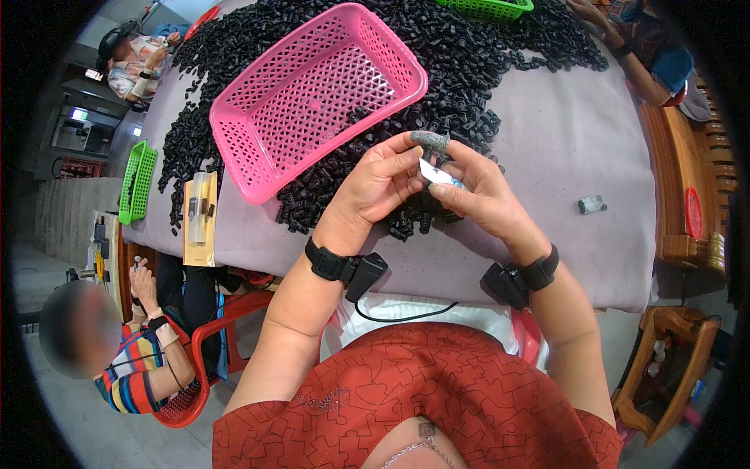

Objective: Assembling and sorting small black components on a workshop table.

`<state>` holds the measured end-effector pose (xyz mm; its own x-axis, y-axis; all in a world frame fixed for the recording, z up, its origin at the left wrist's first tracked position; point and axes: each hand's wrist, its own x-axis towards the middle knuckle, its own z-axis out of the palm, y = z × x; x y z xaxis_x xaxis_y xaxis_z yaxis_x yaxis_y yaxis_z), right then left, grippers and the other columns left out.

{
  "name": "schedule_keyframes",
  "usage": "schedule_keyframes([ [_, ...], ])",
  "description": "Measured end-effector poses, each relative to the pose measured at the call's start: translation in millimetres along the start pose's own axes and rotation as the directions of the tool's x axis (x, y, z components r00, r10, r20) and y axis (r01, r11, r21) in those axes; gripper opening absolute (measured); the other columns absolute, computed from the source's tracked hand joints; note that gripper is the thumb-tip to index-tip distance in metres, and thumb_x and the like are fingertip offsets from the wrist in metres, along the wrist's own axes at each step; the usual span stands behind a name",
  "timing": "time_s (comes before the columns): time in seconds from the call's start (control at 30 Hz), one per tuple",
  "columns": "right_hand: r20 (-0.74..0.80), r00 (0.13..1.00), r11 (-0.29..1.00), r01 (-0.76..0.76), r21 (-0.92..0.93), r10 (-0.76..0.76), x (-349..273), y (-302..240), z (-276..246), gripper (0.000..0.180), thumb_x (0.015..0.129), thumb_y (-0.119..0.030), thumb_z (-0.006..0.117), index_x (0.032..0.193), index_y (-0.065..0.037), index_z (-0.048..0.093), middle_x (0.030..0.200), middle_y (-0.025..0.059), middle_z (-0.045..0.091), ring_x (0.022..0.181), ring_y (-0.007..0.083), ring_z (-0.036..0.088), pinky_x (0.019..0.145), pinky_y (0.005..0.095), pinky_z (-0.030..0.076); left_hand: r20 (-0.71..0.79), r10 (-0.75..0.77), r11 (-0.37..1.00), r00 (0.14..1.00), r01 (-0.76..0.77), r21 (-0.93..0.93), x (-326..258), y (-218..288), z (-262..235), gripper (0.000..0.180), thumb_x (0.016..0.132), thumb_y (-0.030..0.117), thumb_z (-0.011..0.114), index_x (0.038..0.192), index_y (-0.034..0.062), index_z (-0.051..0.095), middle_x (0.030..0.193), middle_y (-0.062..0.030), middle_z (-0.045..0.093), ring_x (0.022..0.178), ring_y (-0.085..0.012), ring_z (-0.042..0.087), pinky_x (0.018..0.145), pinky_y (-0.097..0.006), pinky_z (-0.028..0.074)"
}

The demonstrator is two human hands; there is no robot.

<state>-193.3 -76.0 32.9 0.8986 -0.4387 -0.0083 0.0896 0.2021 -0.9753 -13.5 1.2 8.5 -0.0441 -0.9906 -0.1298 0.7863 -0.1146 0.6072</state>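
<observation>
Pieces (461,94), small and black, are heaped all over the far side of my table (562,141) in this head view. My left grip (371,187) and right grip (492,199) are up close together above the near edge of the heap, both closed on 1 small white piece with a bit of blue on it (439,173). Right thumb's lying over its lower side, left thumb's by its upper left end. There's also a grey finger cover (430,142) right at my fingertips, honestly can't tell which finger is in it. A similar grey tube (592,205) lies off to the right on the cloth, well apart from the heap.

Big pink basket (312,102) sits on the heap just beyond my left grip. I count 2 green ones too: a green basket on the left (139,184) by the table's edge, and a green basket at the far side (492,8). Over near the left corner there's a clear tube on a cardboard sheet (201,254). A person in a striped top (144,367) is sitting to my left in a red chair (211,336).
</observation>
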Motion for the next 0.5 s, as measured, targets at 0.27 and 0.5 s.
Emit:
schedule_keyframes([
  [0.27, -0.021, 1.000, 0.999, 0.001, 0.043, 0.000, 0.9, 0.8, 0.0, 0.050, 0.089, -0.014, 0.063, 0.135, -0.003, 0.046, 0.081, -0.0052, 0.054, 0.065, 0.0004, 0.043, 0.053, 0.0163, 0.033, -0.016, 0.002, 1.000, 1.000, -0.002, 0.002, -0.3, 0.6, 0.1, 0.023, 0.092, 0.006, 0.057, 0.115, 0.0019, 0.057, 0.098, -0.0068, 0.065, 0.077, -0.0120, 0.065, 0.067, -0.021, 0.057],
  [0.5, -0.018, 0.999, 0.996, -0.030, 0.084, 0.032, 3.0, 3.8, -6.3, 0.048, 0.089, -0.014, 0.062, 0.133, -0.003, 0.048, 0.083, -0.0052, 0.056, 0.064, 0.0002, 0.042, 0.052, 0.0162, 0.032, -0.001, -0.009, 1.000, 1.000, 0.009, 0.027, 0.6, -0.5, -3.3, 0.026, 0.091, 0.007, 0.059, 0.117, 0.0014, 0.057, 0.098, -0.0070, 0.065, 0.073, -0.0111, 0.064, 0.065, -0.021, 0.055],
])
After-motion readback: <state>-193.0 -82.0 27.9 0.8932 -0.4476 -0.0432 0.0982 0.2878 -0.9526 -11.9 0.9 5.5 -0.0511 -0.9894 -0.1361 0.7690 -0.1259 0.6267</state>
